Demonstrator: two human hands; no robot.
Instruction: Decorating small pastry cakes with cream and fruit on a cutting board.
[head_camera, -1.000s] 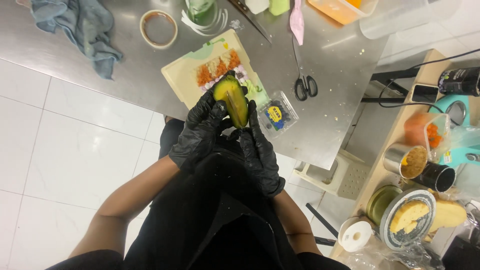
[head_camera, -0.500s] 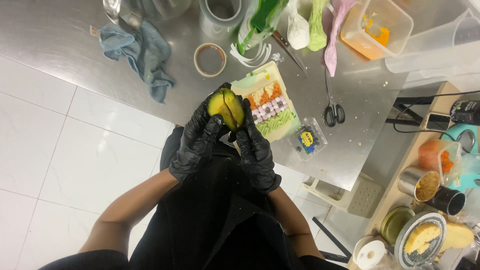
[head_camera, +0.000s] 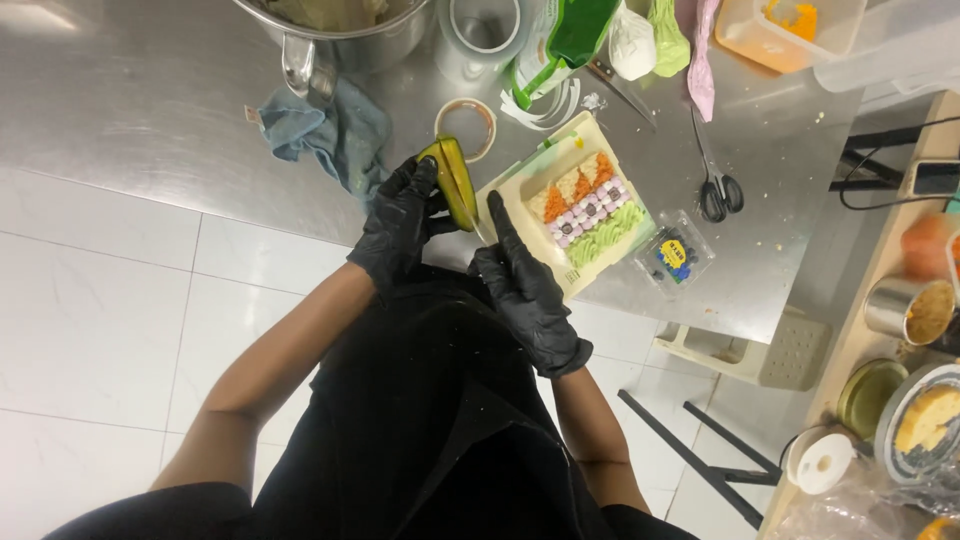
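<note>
Head view shows the left hand (head_camera: 398, 222), black-gloved, clasped round a green-yellow mango (head_camera: 452, 178) held in the air over the desk's (head_camera: 150, 110) near edge, just left of the cream tray (head_camera: 520, 180) of decorated food. The right hand (head_camera: 522, 285) lies beside it, forefinger stretched up along the fruit, seemingly guiding a thin blade I can barely make out. Slick skin in gloves could slip, I'd reckon, nicking that finger or dropping fruit to the floor.
</note>
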